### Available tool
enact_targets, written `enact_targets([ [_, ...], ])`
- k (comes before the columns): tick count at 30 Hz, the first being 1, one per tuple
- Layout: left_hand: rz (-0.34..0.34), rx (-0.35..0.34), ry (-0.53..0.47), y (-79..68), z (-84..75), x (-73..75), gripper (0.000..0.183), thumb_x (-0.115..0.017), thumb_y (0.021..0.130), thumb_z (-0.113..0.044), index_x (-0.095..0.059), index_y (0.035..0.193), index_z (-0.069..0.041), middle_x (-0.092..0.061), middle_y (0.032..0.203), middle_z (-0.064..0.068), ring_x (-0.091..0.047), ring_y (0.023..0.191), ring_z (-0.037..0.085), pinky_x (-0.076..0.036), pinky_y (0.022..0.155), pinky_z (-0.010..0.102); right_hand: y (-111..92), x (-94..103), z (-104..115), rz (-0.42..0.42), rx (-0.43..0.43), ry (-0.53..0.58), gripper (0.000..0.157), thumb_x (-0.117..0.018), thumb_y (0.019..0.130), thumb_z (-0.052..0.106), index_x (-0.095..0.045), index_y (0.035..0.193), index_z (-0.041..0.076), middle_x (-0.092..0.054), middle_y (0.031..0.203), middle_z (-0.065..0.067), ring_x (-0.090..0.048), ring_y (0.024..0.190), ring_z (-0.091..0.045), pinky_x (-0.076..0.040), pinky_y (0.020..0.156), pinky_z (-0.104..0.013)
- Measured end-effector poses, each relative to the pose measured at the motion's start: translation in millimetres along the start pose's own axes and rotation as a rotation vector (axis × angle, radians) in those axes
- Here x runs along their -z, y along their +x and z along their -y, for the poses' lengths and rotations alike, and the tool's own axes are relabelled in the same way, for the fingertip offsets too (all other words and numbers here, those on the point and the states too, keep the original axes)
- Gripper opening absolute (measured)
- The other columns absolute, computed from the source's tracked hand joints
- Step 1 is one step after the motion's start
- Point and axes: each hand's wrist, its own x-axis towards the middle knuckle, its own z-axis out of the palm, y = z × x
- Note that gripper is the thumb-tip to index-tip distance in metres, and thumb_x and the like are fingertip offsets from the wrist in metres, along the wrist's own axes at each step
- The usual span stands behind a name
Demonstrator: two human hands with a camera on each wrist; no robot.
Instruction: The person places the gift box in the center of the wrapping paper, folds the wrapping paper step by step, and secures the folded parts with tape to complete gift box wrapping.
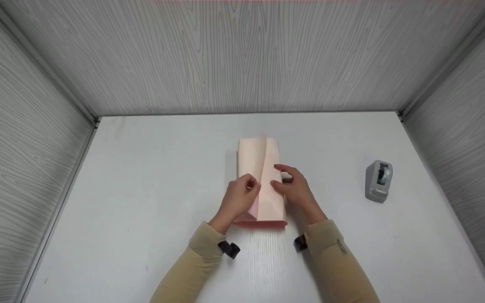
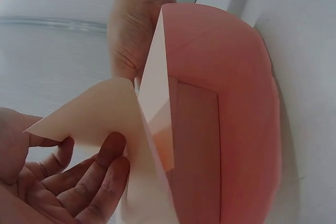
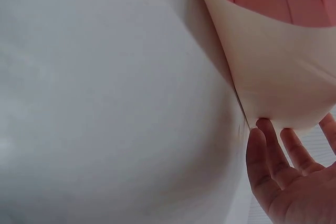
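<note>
A sheet of paper [image 1: 272, 198], cream outside and pink inside, is wrapped into a tube lying lengthwise on the table. Its open near end, in the left wrist view, shows the pink inner side [image 2: 247, 108] and a straight-edged, box-like form [image 2: 199, 156] within. My left hand [image 1: 240, 195] pinches the loose overlapping flap [image 2: 89, 111] by its corner, which stands raised from the layer below. Against the tube's right side, my right hand [image 1: 299, 189] rests with spread fingers; the fingertips [image 3: 265, 124] touch the cream side, and the thumb lies on top.
A grey tape dispenser [image 1: 378, 181] with a roll of tape stands to the right on the white table [image 1: 162, 168]. Wood-grain panels [image 1: 242, 59] rise at the back and both sides. Dark straps sit at both sleeve cuffs.
</note>
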Motion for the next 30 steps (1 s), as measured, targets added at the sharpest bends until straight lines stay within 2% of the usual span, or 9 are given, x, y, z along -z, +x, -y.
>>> enact_targets([
  [11,-0.019,0.015,0.063,4.4,-2.2,-4.1,0.011,-0.057,0.097,-0.017,-0.060,0.087,-0.011,-0.060,0.081,-0.002,-0.054,0.073,0.013,-0.048,0.070,0.032,0.0,-0.9,-0.5,-0.009,0.014,-0.019,0.055,-0.075,0.088,0.024,-0.055,0.139,0.022,-0.049,0.138,-0.009,-0.059,0.109,-0.030,-0.054,0.082,-0.043],
  [16,-0.009,-0.008,0.094,5.0,-3.2,-4.4,0.012,-0.058,0.096,-0.015,-0.059,0.086,-0.011,-0.060,0.078,-0.003,-0.053,0.069,0.011,-0.047,0.065,0.029,-0.1,-0.8,-0.5,-0.002,0.007,-0.013,0.055,-0.075,0.088,0.025,-0.055,0.139,0.023,-0.049,0.138,-0.009,-0.059,0.110,-0.029,-0.054,0.083,-0.043],
  [22,0.026,-0.018,0.185,4.3,-2.4,-4.7,0.019,-0.061,0.097,-0.026,-0.068,0.089,-0.010,-0.063,0.078,-0.003,-0.055,0.068,0.012,-0.048,0.064,0.029,-0.2,-0.6,-0.8,0.006,0.026,-0.004,0.053,-0.074,0.088,0.023,-0.056,0.139,0.021,-0.049,0.137,-0.009,-0.060,0.109,-0.029,-0.054,0.084,-0.043],
  [26,0.030,-0.065,0.253,3.9,-1.0,-4.7,0.025,-0.059,0.099,-0.029,-0.073,0.095,-0.009,-0.069,0.085,0.000,-0.060,0.073,0.015,-0.050,0.068,0.033,0.4,0.1,-0.8,0.008,0.043,-0.015,0.051,-0.071,0.089,0.018,-0.057,0.138,0.019,-0.049,0.138,-0.011,-0.061,0.109,-0.031,-0.054,0.084,-0.044],
  [30,0.001,-0.187,0.351,3.9,3.3,-5.3,0.015,-0.062,0.097,-0.015,-0.074,0.101,-0.007,-0.072,0.094,0.004,-0.063,0.084,0.022,-0.051,0.076,0.039,1.0,0.6,-1.5,0.001,0.042,-0.019,0.050,-0.071,0.089,0.018,-0.058,0.137,0.018,-0.049,0.138,-0.012,-0.062,0.109,-0.031,-0.054,0.083,-0.043],
])
